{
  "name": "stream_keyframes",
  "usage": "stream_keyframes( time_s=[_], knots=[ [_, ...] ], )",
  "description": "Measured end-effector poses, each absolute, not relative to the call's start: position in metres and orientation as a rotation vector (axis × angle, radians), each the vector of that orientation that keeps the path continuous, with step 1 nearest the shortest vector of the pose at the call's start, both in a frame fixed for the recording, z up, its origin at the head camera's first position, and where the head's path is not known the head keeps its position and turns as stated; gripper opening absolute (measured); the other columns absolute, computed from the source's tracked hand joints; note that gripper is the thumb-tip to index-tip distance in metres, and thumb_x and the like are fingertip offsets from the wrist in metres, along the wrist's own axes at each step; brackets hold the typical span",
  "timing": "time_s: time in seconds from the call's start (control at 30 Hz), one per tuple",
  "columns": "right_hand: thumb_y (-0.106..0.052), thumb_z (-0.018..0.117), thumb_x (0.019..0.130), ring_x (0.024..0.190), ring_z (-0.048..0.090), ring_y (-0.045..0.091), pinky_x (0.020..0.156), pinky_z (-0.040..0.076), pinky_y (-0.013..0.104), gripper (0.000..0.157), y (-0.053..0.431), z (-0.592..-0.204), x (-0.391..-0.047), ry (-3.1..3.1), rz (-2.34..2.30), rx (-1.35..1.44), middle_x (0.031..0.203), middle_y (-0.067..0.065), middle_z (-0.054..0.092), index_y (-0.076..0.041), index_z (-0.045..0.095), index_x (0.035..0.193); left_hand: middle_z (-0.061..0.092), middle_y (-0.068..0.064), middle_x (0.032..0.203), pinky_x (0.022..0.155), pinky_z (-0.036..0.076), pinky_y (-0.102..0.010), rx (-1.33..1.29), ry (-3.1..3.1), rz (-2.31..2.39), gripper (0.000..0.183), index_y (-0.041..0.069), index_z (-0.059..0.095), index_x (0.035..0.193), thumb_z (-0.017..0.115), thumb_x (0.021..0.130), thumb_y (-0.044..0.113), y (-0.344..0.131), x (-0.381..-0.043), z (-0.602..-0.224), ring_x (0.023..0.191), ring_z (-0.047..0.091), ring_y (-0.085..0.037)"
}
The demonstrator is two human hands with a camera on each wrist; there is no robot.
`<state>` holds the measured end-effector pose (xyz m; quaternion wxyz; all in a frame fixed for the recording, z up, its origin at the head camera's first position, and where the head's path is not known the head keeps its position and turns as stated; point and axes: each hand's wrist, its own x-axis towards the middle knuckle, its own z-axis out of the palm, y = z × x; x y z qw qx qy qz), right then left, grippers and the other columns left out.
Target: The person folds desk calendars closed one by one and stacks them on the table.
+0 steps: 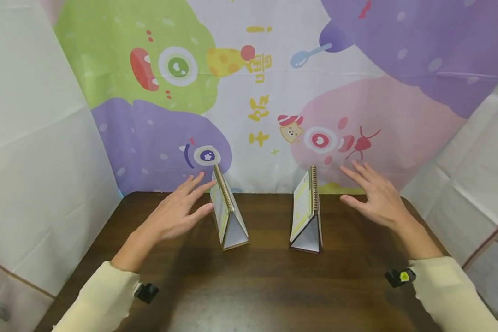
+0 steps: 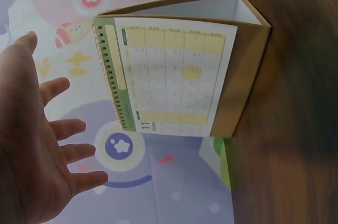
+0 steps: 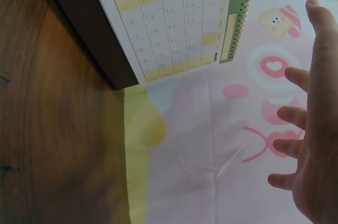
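Note:
Two spiral-bound desk calendars stand upright like tents on the brown table, side by side with a gap between them. Beside the outer face of the left calendar [image 1: 221, 210] is my left hand [image 1: 176, 210], fingers spread and holding nothing. In the left wrist view that calendar [image 2: 174, 76] shows a month grid on a tan cardboard base, apart from the fingers. My right hand [image 1: 375, 196] hovers with spread fingers to the right of the right calendar [image 1: 303, 210]. The right wrist view shows this calendar [image 3: 169, 18] on a dark base, the hand [image 3: 317, 129] apart from it.
The dark wooden table [image 1: 249, 286] reaches back to a printed cloth [image 1: 240, 92] with cartoon monsters. White cloth walls [image 1: 33, 115] enclose both sides. A small black device [image 1: 146, 292] sits at the left sleeve, another black device [image 1: 400, 277] at the right.

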<state>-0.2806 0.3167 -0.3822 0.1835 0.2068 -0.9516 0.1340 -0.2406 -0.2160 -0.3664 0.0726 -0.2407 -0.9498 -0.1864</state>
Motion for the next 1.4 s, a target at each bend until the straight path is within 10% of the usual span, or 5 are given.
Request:
stream_keyframes(
  time_s=[1.4],
  knots=[
    [-0.037, 0.063, 0.111, 0.167, 0.036, 0.057, 0.121, 0.028, 0.092, 0.067, 0.285, -0.403, -0.275, -2.608, 0.892, 0.590, 0.183, 0.023, 0.038, -0.021, 0.046, 0.173, 0.023, -0.002, 0.191, 0.135, 0.030, -0.077, -0.831, -2.827, -0.779, 0.070, 0.038, 0.034, 0.178, 0.055, 0.114, 0.057, -0.137, -0.239, -0.354, 0.180, 0.017, -0.033]
  ],
)
